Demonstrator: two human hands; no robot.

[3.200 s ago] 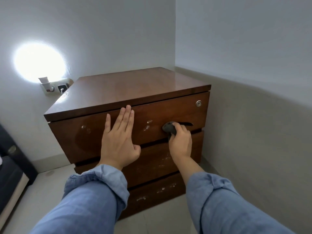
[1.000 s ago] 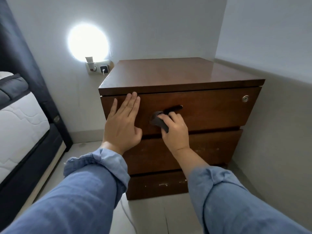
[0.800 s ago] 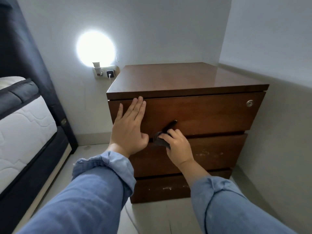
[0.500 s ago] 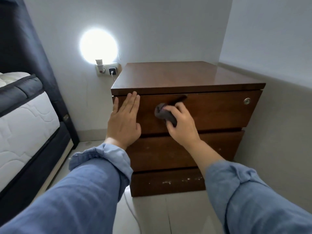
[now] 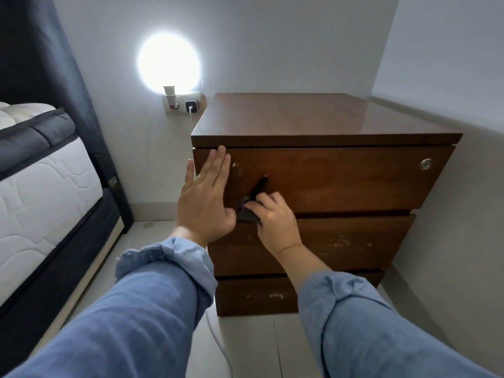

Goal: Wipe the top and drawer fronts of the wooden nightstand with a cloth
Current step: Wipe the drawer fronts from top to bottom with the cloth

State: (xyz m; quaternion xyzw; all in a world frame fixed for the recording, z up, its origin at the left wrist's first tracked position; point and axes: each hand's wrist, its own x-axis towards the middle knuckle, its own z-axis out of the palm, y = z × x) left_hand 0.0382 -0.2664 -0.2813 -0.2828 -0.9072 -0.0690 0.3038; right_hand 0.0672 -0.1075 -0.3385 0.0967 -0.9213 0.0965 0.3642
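Against the lower left part of the top drawer front point(image 5: 341, 178), your right hand point(image 5: 272, 222) pinches a small dark cloth point(image 5: 246, 211), fingers closed round it and pressing it to the wood just above the gap to the middle drawer front point(image 5: 327, 244). Your left hand point(image 5: 204, 200) lies flat and spread, gripping nothing, on the drawer's left end, its thumb almost touching the cloth; the two hands sit side by side.

From the head camera, the only view, the wooden nightstand point(image 5: 327, 118) stands straight ahead of you, and the drawer front's long axis runs left to right. Nearly all its unwiped-looking length stretches away to your right, toward the round lock point(image 5: 425, 164) near the far end. So the cloth hand is the nearer one for that run, and I judge the stroke ought to travel rightward along the grain. Pale scuffs on the middle and bottom drawer front point(image 5: 259, 296) suggest those panels still await you.
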